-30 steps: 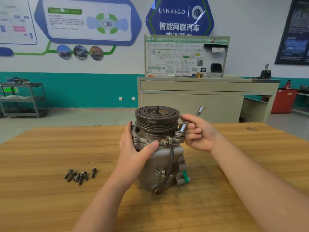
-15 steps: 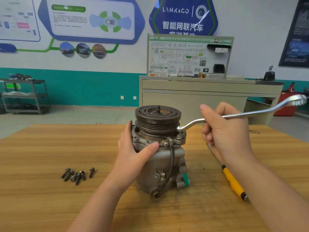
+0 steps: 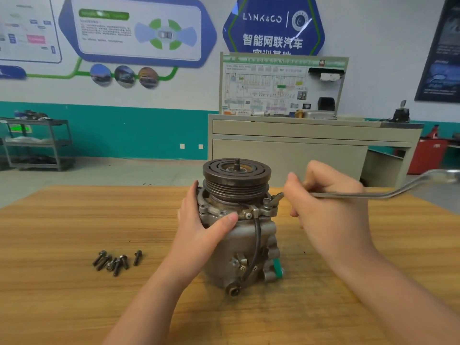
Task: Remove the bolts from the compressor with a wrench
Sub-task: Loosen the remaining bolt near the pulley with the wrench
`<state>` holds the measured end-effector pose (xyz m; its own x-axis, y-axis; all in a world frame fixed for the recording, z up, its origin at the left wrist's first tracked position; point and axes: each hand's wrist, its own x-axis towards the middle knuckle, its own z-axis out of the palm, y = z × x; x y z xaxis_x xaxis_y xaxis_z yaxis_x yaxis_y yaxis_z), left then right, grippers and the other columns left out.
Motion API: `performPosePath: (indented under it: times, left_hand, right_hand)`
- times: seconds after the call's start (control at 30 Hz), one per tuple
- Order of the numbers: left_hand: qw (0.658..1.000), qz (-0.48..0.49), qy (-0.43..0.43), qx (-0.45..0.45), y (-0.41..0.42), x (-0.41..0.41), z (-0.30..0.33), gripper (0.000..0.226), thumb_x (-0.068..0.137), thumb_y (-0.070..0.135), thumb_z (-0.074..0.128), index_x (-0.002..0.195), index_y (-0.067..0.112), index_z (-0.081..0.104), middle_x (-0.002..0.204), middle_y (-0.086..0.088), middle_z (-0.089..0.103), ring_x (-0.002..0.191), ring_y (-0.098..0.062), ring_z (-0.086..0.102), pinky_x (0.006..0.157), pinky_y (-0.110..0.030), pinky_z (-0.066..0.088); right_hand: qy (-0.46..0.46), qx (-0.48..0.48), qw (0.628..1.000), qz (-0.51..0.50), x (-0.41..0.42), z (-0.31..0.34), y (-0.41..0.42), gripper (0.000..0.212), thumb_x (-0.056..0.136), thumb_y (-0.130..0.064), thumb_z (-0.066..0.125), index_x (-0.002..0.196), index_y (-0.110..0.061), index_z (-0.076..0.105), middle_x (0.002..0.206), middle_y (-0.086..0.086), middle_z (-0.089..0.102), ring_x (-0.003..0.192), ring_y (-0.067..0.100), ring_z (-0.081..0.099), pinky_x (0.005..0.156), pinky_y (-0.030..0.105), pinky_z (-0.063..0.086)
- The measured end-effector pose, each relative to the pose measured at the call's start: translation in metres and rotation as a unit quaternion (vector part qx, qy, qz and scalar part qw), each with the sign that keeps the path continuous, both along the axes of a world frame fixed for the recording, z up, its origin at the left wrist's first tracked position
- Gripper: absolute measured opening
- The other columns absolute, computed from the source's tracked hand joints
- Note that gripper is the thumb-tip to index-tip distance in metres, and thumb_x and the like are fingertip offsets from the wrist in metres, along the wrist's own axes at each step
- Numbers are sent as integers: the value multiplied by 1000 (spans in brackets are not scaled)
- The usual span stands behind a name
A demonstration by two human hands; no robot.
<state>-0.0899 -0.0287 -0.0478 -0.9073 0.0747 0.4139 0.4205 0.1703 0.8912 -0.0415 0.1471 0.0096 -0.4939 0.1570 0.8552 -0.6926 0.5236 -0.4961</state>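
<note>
My left hand (image 3: 199,235) steadies the upright compressor (image 3: 239,227); left of it lie loose bolts (image 3: 116,260). My right hand (image 3: 326,207) grips the wrench (image 3: 373,194) on one remaining flange bolt (image 3: 267,201).

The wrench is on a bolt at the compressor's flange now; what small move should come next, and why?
Probably swing the wrench handle another stroke with the right hand. Its ring end sits on a flange bolt not yet out, the left hand braces the compressor, and the removed bolts lie aside.
</note>
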Motion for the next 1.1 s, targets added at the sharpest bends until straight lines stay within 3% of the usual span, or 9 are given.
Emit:
performPosePath:
  times: [0.13, 0.23, 0.43, 0.57, 0.7, 0.8, 0.87, 0.97, 1.1]
  left_hand:
    - [1000, 2, -6, -3, 1, 0, 0, 121, 52, 72, 64, 155, 38, 11, 155, 10, 31, 143, -13, 28, 118, -49, 27]
    - [1000, -6, -10, -2, 1, -1, 0, 119, 53, 70, 67, 154, 40, 12, 155, 5, 33, 143, -19, 33, 116, -51, 30]
    - [1000, 4, -11, 6, 0, 1, 0, 119, 52, 72, 65, 155, 40, 13, 155, 11, 32, 143, -13, 30, 118, -48, 28]
    - [1000, 8, -14, 13, 0, -1, -1, 120, 51, 71, 64, 155, 40, 13, 155, 12, 30, 142, -12, 31, 118, -47, 29]
    - [1000, 7, -19, 9, 0, 0, -1, 120, 51, 73, 64, 154, 41, 13, 155, 11, 30, 142, -13, 31, 118, -48, 29]
    - [1000, 8, -19, 7, 0, 0, -1, 119, 51, 73, 65, 154, 42, 13, 155, 11, 31, 142, -13, 31, 118, -48, 29]
    - [1000, 9, -19, 9, 0, 0, -2, 119, 51, 72, 65, 154, 43, 13, 154, 12, 31, 141, -12, 31, 118, -48, 29]
    - [1000, 6, -16, 11, 0, 0, -2, 118, 52, 72, 65, 154, 43, 13, 155, 13, 30, 142, -11, 31, 118, -48, 29]
    - [1000, 1, -15, 14, -1, -2, -3, 118, 52, 72, 66, 154, 43, 13, 153, 13, 32, 141, -11, 32, 117, -47, 30]
  right_hand:
    - [43, 196, 979, -32, 11, 1, -14, 49, 81, -2, 60, 61, -34, 28, 51, -11, 36, 47, 6, 39, 45, 12, 26]
    - [40, 249, 965, -69, 15, -1, -21, 41, 80, -2, 58, 63, -30, 34, 51, -16, 37, 44, 5, 41, 43, 11, 29]
    - [-76, -60, 992, 81, 9, -8, 5, 44, 87, -2, 65, 57, -12, 35, 47, -4, 43, 43, 1, 37, 44, 12, 31]
    - [-217, -236, 894, 315, -17, 1, 32, 33, 73, -7, 66, 54, -18, 42, 43, 5, 47, 32, 9, 36, 36, 17, 25]
    - [-372, -236, 785, 437, -57, 11, 49, 33, 75, -10, 68, 51, -15, 46, 44, 2, 48, 32, 4, 38, 34, 13, 24]
    - [-461, -279, 662, 521, -80, 7, 48, 39, 53, -10, 93, 54, -15, 54, 44, 0, 49, 32, 1, 41, 32, 9, 27]
    - [-465, -292, 633, 545, -86, 4, 44, 44, 40, -10, 99, 54, -14, 57, 43, 0, 50, 29, 1, 42, 30, 7, 28]
    - [-416, -313, 657, 545, -81, 11, 43, 38, 48, -15, 96, 53, -13, 58, 43, -1, 51, 30, 1, 42, 30, 8, 28]
    - [-271, -345, 799, 411, -58, 22, 51, 34, 83, -14, 67, 58, -18, 44, 42, -3, 47, 30, 2, 35, 31, 14, 25]
